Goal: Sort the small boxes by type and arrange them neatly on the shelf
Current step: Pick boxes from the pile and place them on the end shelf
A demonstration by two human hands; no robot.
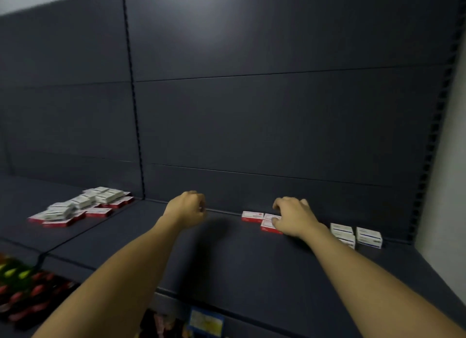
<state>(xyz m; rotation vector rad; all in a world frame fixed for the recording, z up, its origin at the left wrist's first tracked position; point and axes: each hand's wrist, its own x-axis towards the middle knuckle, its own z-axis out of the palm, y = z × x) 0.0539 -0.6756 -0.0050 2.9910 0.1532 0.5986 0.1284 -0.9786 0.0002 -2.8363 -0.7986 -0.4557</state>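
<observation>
On the dark shelf (227,257) a mixed pile of small boxes (83,206), red-and-white and grey-white, lies at the back left. Near the back wall sit three red-and-white boxes (252,216) in a tight group. My right hand (295,218) rests on top of the right ones, fingers curled down on a red box (268,228). Right of it stands a group of white boxes with blue print (368,236). My left hand (187,210) hovers left of the red group with fingers curled in; it holds nothing that I can see.
The shelf's dark back panel (277,123) rises right behind the boxes. A slotted upright (433,125) and a pale wall stand at the right. Below the front edge at lower left hang colourful packets (22,294), and a blue-yellow label (205,321) sits lower down.
</observation>
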